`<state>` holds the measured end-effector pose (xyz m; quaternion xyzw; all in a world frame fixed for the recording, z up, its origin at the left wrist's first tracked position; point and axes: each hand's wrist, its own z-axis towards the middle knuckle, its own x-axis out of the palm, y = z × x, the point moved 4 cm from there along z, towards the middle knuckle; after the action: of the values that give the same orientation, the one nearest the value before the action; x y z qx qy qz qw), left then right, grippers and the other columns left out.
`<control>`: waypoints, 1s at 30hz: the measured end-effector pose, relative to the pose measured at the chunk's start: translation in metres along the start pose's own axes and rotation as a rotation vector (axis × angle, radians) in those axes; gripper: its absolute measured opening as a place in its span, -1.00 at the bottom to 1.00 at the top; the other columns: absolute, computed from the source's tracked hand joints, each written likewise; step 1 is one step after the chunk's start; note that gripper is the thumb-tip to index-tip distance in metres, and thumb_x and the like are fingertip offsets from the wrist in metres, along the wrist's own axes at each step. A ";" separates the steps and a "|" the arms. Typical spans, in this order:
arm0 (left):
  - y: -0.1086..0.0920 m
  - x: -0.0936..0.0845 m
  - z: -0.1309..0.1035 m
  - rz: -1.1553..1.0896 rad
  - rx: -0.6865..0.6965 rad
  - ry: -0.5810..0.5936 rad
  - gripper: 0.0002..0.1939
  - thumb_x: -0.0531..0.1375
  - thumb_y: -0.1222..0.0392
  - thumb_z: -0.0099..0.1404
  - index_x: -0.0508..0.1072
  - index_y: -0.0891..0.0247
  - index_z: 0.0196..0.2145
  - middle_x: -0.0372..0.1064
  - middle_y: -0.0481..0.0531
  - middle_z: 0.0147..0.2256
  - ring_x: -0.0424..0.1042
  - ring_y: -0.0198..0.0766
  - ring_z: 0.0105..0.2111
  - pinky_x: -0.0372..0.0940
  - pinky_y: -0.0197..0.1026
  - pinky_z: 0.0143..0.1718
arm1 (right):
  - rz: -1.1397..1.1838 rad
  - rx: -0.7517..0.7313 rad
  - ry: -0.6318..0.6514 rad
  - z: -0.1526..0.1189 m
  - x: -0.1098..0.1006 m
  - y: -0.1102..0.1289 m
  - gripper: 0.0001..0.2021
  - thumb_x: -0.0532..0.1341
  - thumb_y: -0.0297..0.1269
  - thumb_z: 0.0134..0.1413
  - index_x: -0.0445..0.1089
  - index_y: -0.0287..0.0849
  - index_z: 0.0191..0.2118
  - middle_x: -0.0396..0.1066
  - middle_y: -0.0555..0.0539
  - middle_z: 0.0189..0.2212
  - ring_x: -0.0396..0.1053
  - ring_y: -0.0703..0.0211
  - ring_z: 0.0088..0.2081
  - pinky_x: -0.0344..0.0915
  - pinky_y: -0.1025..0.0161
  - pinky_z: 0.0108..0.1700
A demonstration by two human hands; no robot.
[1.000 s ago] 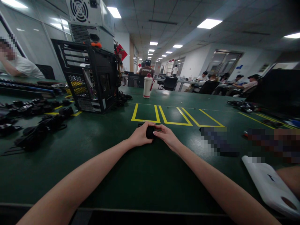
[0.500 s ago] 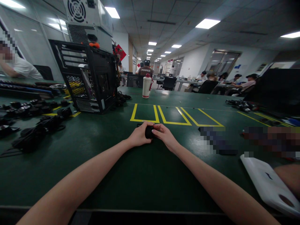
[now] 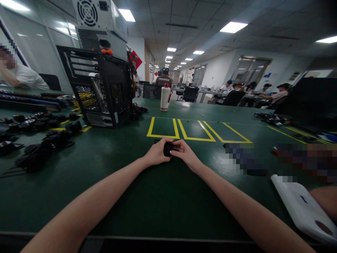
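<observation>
Just below the yellow tape frames, a small black block [image 3: 167, 149] is held over the green table [image 3: 168, 196]. My left hand [image 3: 158, 151] is closed around its left side, the fingers behind and the thumb below. From the right, my right hand [image 3: 185, 154] pinches at the block's edge with thumb and fingertips. A thin, lighter detail shows between the right thumb and fingers, too small to name. Beyond my left fingers a bit of black sticks out, partly hidden by the hand.
A black computer case [image 3: 102, 88] with power supplies [image 3: 101, 24] on top stands left, beside many black adapters and cables [image 3: 39, 147]. A white bottle [image 3: 165, 98] stands behind the yellow tape outlines [image 3: 163, 136]. Right are a white handheld case [image 3: 302, 205] and another person's arm [image 3: 325, 200].
My right thumb and fingers have shifted slightly around the block's right edge, showing a little more of a gap between them. My left hand keeps its hold.
</observation>
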<state>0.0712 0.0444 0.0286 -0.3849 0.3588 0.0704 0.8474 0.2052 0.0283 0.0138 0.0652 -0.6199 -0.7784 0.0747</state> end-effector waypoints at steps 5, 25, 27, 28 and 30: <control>-0.001 -0.001 0.000 0.006 0.001 0.000 -0.36 0.24 0.29 -0.11 0.11 0.14 -0.05 0.19 0.04 0.01 0.22 -0.10 0.02 0.15 -0.02 0.03 | -0.043 -0.021 -0.065 0.000 0.000 0.004 -0.80 0.24 -0.26 -0.15 0.27 -0.11 -0.32 0.31 0.02 -0.30 0.29 0.22 -0.19 0.19 0.15 -0.05; 0.001 0.000 -0.001 -0.020 0.014 -0.008 -0.37 0.25 0.30 -0.12 0.13 0.15 -0.06 0.19 0.05 0.00 0.23 -0.10 0.01 0.15 -0.03 0.02 | -0.049 -0.025 -0.044 0.003 -0.003 0.000 -0.79 0.24 -0.28 -0.14 0.30 -0.14 -0.30 0.33 0.00 -0.27 0.28 0.22 -0.17 0.17 0.15 -0.02; 0.001 0.000 0.000 -0.013 0.014 -0.008 -0.37 0.25 0.30 -0.12 0.13 0.16 -0.07 0.20 0.04 0.00 0.24 -0.10 0.00 0.16 -0.04 0.02 | -0.045 0.018 -0.065 0.005 -0.004 -0.002 -0.73 0.26 -0.29 -0.17 0.30 -0.15 -0.25 0.34 -0.03 -0.25 0.28 0.20 -0.16 0.16 0.13 -0.01; 0.001 0.000 0.000 -0.010 0.021 -0.008 -0.37 0.24 0.30 -0.12 0.13 0.16 -0.07 0.20 0.04 0.00 0.24 -0.11 0.00 0.16 -0.05 0.02 | -0.037 0.040 -0.062 0.005 -0.004 -0.003 -0.70 0.26 -0.29 -0.17 0.30 -0.15 -0.22 0.34 -0.04 -0.24 0.28 0.18 -0.15 0.16 0.12 -0.01; 0.000 0.000 -0.001 -0.006 0.038 -0.010 -0.38 0.24 0.30 -0.11 0.12 0.16 -0.07 0.20 0.04 0.00 0.23 -0.11 0.00 0.16 -0.06 0.03 | -0.012 0.066 -0.023 0.006 -0.004 -0.005 -0.67 0.26 -0.28 -0.17 0.31 -0.15 -0.19 0.34 -0.06 -0.20 0.29 0.16 -0.13 0.14 0.09 0.01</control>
<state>0.0708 0.0439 0.0285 -0.3694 0.3546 0.0630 0.8566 0.2081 0.0361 0.0104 0.0623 -0.6455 -0.7588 0.0608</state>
